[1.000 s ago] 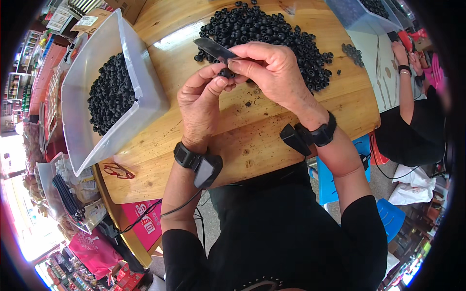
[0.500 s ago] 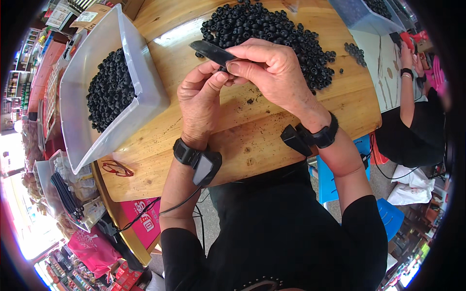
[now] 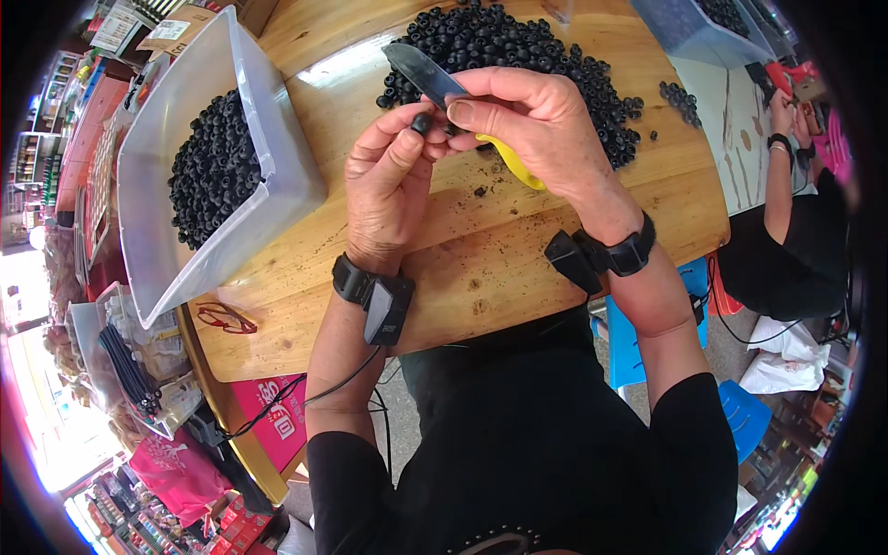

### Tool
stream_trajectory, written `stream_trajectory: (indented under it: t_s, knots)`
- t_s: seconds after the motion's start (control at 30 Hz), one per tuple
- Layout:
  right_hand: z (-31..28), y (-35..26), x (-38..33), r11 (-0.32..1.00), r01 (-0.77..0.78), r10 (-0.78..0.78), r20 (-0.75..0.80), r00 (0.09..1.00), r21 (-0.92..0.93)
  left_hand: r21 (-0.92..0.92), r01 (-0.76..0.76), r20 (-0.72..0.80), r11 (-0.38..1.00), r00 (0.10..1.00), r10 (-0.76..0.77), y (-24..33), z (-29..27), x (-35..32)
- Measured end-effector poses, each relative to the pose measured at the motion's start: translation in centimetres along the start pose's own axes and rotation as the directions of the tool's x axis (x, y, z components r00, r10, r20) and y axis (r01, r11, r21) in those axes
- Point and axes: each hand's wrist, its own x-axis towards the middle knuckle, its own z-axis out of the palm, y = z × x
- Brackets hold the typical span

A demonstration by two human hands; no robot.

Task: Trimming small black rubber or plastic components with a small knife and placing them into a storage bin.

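Nearest you, at the bottom of the frame, your dark shirt (image 3: pixel 546 444) fills the view, and both forearms rise from it toward the middle. Each wrist carries a black band (image 3: pixel 375 294) with a small box on it, and a thin cable runs down from the left one.

Above the bands, your left hand (image 3: pixel 388 190) sits just left of centre, its grip narrow: thumb and forefinger pinch a small black bead (image 3: pixel 422 122). Your right hand (image 3: pixel 536 129), touching the left at the fingertips, is closed around a knife with a yellow handle (image 3: pixel 511 163); its dark blade (image 3: pixel 421 74) points to the upper left, right against the bead.

Both hands hover over the round wooden bench (image 3: pixel 481 250), which is scattered with dark crumbs. A pair of red glasses (image 3: pixel 227 319) lies near its lower left edge. Further left, a clear plastic tub (image 3: pixel 277 185) rests tilted on the bench, partly filled with black beads.

Beyond your hands, at the top centre, a big heap of beads (image 3: pixel 518 55) spreads across the wood, with a smaller cluster (image 3: pixel 680 97) to its right. At the far upper right stands a bluish tub (image 3: pixel 675 23), and another person's arm (image 3: pixel 782 185) reaches in from the right edge.
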Motion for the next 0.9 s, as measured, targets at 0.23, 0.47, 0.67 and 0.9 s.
stream_trajectory:
  t_s: [0.23,0.47,0.67,0.9]
  knots:
    - [0.0,0.2,-0.1,0.998,0.065,-0.065,0.011,0.998,-0.016,-0.071,0.024,0.030,0.997,0.999,-0.022,0.3,0.3,0.0]
    - [0.8,0.8,-0.1,0.900,0.273,-0.269,0.060,0.961,-0.339,0.059,-0.023,-0.081,0.998,0.996,0.028,0.2,0.6,0.0]
    - [0.8,1.1,-0.1,0.871,0.232,-0.257,0.000,0.966,-0.433,0.106,-0.031,-0.037,0.994,0.999,0.036,0.0,0.5,-0.2]
    - [0.7,0.7,0.1,0.965,0.145,-0.169,-0.095,0.981,-0.218,0.018,0.027,-0.006,0.999,1.000,-0.027,0.1,0.7,0.0]
